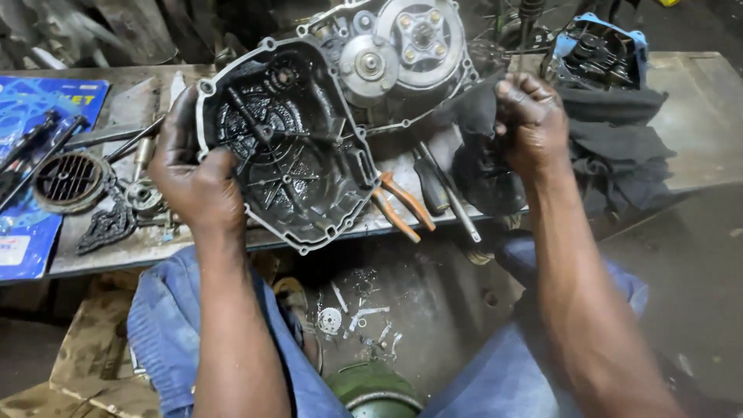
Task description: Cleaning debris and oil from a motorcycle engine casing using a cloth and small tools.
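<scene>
My left hand grips the left edge of a greasy aluminium engine side cover, holding it tilted with its dark, oily inside facing me. My right hand is closed on a black rag that hangs down beside the cover, a little to its right. Behind the cover lies an engine case with a round clutch and gears showing. Part of the cover's left rim is hidden by my fingers.
Orange-handled pliers and a screwdriver lie on the metal bench under the cover. A round slotted part, a chain and rods sit at the left on blue paper. Dark cloth lies right. Small parts litter the floor.
</scene>
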